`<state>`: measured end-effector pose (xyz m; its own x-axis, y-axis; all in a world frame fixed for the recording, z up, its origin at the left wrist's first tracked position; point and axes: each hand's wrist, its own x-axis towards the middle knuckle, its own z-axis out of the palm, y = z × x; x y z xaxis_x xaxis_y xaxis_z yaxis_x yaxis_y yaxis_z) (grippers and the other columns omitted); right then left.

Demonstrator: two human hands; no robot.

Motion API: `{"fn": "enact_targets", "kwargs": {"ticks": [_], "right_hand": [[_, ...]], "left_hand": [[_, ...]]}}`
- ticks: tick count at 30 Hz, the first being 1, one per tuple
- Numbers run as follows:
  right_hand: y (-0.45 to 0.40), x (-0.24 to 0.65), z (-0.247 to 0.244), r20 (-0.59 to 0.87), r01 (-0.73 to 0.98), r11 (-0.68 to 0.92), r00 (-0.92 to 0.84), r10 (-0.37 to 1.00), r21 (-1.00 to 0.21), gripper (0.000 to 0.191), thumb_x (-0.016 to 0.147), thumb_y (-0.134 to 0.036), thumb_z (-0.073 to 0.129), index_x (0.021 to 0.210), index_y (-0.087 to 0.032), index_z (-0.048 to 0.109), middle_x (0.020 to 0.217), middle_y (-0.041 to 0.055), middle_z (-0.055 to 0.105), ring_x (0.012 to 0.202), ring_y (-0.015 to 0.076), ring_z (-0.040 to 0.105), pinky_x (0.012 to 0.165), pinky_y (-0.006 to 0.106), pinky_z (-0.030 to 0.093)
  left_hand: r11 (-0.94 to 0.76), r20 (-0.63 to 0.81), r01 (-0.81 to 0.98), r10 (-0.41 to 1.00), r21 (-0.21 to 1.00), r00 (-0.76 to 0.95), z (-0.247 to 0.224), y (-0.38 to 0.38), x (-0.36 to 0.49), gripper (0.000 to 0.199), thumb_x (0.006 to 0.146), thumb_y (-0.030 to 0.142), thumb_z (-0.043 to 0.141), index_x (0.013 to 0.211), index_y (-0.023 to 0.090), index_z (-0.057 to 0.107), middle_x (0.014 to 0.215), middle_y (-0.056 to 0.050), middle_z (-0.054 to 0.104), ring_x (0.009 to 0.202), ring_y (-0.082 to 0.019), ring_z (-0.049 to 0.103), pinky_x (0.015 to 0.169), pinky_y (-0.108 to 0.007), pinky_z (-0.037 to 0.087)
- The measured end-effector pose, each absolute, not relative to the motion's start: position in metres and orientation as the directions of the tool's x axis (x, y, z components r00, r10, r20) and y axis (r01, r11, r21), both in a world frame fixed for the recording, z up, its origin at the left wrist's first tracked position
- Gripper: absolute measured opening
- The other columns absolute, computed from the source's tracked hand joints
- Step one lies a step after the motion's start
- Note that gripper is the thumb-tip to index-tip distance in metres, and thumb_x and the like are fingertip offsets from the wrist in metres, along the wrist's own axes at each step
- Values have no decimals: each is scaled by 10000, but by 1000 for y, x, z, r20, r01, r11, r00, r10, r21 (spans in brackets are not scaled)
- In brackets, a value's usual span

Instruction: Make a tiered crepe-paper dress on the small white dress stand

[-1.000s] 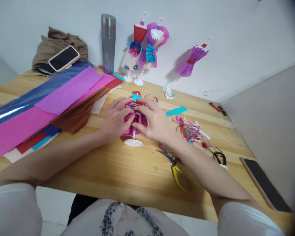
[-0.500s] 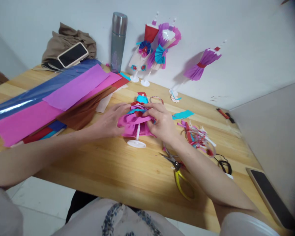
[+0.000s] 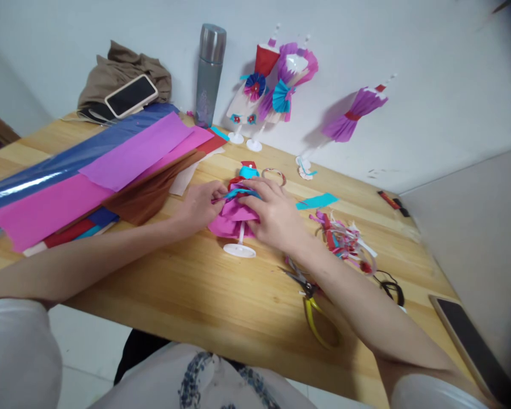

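Observation:
In the middle of the table a small mannequin stand lies tilted, its round white base (image 3: 239,250) towards me. It wears a pink crepe paper skirt (image 3: 232,220) with red and purple paper above, and a blue paper strip (image 3: 238,193) crosses its waist. My right hand (image 3: 276,215) is closed over the right side of the paper dress, fingers across the waist. At the left end of the waist, my left hand (image 3: 201,207) pinches an edge of the paper with curled fingers. What lies under my right fingers is hidden. A ring-shaped roll (image 3: 276,175) sits just behind.
Yellow-handled scissors (image 3: 309,292) lie below my right forearm, near paper scraps (image 3: 344,238) and a blue strip (image 3: 317,201). Coloured crepe sheets (image 3: 55,207) cover the left. Along the wall stand a flask (image 3: 208,79) and dressed mannequins (image 3: 353,116). A phone (image 3: 460,335) lies right.
My left hand has drawn its fingers together at the waist's left edge, having been spread beside the skirt. My right hand has flattened slightly over the dress. The view has shifted a little.

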<state>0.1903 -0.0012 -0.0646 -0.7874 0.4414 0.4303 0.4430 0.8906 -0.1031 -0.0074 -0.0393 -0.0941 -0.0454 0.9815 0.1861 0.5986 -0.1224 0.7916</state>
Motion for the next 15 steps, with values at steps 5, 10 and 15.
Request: {"fn": "enact_targets", "kwargs": {"ticks": [5,10,15], "right_hand": [[5,194,-67,418,419,905,-811,410,-75,118,868,-138,613,896,-197,712,1304,144,671,1280,350,567,1044,582,482],[12,202,-67,438,296,949,-843,313,-109,134,854,-128,584,886,-189,699,1290,153,676,1263,347,598,1013,594,514],[14,203,-69,492,253,951,-814,310,-179,156,853,-107,582,860,-219,691,1241,126,704,1197,308,646,969,545,562]], "left_hand": [[-84,132,625,991,776,-30,-88,-36,-4,99,871,150,660,931,135,736,913,-62,757,831,-172,657,754,-285,462],[-131,111,683,991,718,73,-84,-34,-4,167,895,187,628,939,152,785,849,-53,736,788,-170,618,707,-295,399],[-184,179,721,980,668,85,-85,-32,-4,188,898,200,622,839,129,786,795,-73,695,761,-175,587,703,-312,393]]}}
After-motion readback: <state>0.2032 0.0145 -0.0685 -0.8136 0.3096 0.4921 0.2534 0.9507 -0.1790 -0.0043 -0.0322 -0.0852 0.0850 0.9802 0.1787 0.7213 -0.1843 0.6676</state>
